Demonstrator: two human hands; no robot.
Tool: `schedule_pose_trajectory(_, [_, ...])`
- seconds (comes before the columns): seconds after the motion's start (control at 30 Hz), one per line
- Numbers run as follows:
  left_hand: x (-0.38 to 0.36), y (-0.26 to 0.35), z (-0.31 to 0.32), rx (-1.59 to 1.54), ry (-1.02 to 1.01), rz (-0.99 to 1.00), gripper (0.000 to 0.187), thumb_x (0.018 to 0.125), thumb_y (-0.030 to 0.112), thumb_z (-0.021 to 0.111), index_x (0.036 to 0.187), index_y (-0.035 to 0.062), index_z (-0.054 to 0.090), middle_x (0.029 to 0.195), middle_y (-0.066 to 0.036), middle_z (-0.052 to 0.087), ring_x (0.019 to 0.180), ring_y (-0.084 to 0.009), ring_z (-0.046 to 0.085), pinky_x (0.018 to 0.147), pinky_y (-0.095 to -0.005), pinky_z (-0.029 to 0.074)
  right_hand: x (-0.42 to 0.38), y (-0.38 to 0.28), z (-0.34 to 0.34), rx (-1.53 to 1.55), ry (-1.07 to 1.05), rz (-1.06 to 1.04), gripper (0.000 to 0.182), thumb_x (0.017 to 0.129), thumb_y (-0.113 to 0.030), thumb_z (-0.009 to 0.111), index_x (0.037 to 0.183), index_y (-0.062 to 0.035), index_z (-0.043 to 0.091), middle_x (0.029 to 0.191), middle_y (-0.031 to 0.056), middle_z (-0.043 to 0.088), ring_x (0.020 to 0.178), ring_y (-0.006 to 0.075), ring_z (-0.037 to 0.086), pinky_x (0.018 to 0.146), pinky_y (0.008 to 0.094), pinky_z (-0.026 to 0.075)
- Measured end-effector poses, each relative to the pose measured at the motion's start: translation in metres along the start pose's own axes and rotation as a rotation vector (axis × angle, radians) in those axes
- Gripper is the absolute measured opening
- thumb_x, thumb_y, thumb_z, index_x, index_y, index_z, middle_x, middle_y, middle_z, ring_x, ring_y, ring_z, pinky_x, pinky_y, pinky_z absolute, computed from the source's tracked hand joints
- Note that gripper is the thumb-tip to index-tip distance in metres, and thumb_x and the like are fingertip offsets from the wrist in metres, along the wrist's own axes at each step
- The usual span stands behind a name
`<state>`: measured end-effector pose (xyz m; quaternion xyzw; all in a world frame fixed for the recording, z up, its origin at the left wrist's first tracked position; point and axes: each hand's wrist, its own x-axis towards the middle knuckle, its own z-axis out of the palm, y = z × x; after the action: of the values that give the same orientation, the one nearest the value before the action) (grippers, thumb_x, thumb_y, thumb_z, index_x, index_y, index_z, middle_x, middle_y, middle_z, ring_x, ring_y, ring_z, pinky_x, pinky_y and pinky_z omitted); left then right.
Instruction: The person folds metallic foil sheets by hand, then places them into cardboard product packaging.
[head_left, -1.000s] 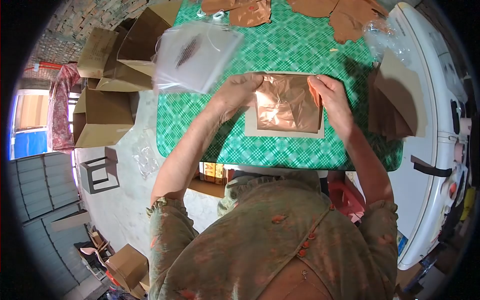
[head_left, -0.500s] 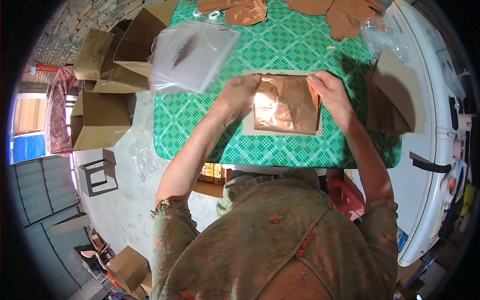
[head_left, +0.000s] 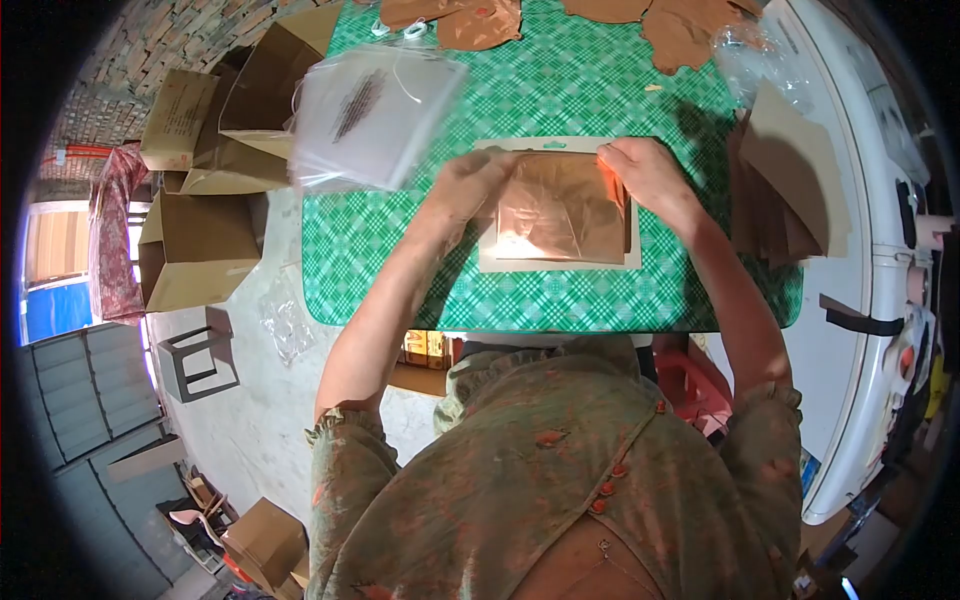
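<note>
A shiny copper-coloured folded sheet (head_left: 560, 215) lies on a beige card (head_left: 487, 245) on the green checked tablecloth (head_left: 400, 290). My left hand (head_left: 470, 185) is closed at the sheet's upper left corner, its fingertips partly hidden. With thumb and fingers pressed together, my right hand (head_left: 645, 175) grips the upper right corner, where an orange edge shows. A slot in the card's top edge is visible between my hands.
Clear plastic sleeves (head_left: 370, 115) lie at the table's left. More copper sheets (head_left: 685, 35) lie at the far edge. Brown cards (head_left: 795, 150) stand out at the right, beside a white appliance (head_left: 850, 110). Open cardboard boxes (head_left: 205, 235) are at left.
The card's top edge and slot now show more between my hands. The bright glare on the copper sheet has shrunk and moved down. The whole view has shifted slightly.
</note>
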<state>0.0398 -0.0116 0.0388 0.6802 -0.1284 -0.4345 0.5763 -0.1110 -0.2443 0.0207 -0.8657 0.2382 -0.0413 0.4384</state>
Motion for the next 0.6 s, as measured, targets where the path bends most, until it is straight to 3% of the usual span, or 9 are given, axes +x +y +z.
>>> schedule_pose_trajectory(0.07, [0.001, -0.001, -0.008, 0.02, -0.048, 0.009, 0.036, 0.108, 0.026, 0.068, 0.129, -0.0026, 0.066, 0.095, -0.002, 0.07, 0.072, -0.0063, 0.061, 0.06, -0.0209, 0.049, 0.002, -0.007, -0.004, -0.072, -0.04, 0.043, 0.041, 0.106, -0.033, 0.059, 0.097, 0.0055, 0.07, 0.074, 0.0075, 0.065, 0.072, 0.0161, 0.06, 0.072, 0.0397, 0.051])
schedule_pose_trajectory(0.17, [0.002, -0.005, -0.011, 0.004, -0.084, 0.059, 0.039, 0.106, 0.024, 0.071, 0.135, -0.0021, 0.063, 0.107, -0.005, 0.07, 0.082, -0.0085, 0.065, 0.066, -0.0228, 0.054, 0.005, -0.014, -0.006, -0.188, -0.05, 0.031, 0.044, 0.106, -0.034, 0.056, 0.092, 0.0056, 0.068, 0.076, 0.0155, 0.067, 0.071, 0.0252, 0.065, 0.072, 0.044, 0.051])
schedule_pose_trajectory(0.27, [0.0, -0.005, -0.009, -0.002, -0.05, 0.091, 0.041, 0.104, 0.02, 0.073, 0.138, -0.0017, 0.061, 0.115, -0.007, 0.069, 0.092, -0.011, 0.067, 0.075, -0.0254, 0.057, 0.006, -0.019, -0.006, -0.353, 0.011, -0.053, 0.046, 0.105, -0.039, 0.052, 0.094, 0.001, 0.073, 0.092, 0.0259, 0.073, 0.089, 0.0455, 0.071, 0.082, 0.0531, 0.055])
schedule_pose_trajectory(0.4, [0.001, -0.012, -0.003, -0.04, -0.021, 0.149, 0.042, 0.104, 0.015, 0.072, 0.139, -0.0029, 0.059, 0.119, -0.009, 0.069, 0.095, -0.0118, 0.067, 0.083, -0.0266, 0.057, 0.006, -0.022, -0.001, -0.457, 0.057, -0.06, 0.043, 0.107, -0.039, 0.052, 0.094, -0.0027, 0.072, 0.09, 0.0238, 0.074, 0.087, 0.0458, 0.072, 0.081, 0.0548, 0.056])
schedule_pose_trajectory(0.6, [0.007, -0.022, -0.006, 0.224, 0.04, 0.206, 0.042, 0.105, 0.013, 0.072, 0.139, -0.0058, 0.056, 0.113, -0.008, 0.071, 0.097, -0.0115, 0.065, 0.083, -0.026, 0.055, 0.001, -0.023, 0.008, -0.597, 0.075, -0.123, 0.039, 0.109, -0.036, 0.051, 0.094, -0.0042, 0.069, 0.083, 0.0206, 0.074, 0.079, 0.0444, 0.073, 0.074, 0.0541, 0.058])
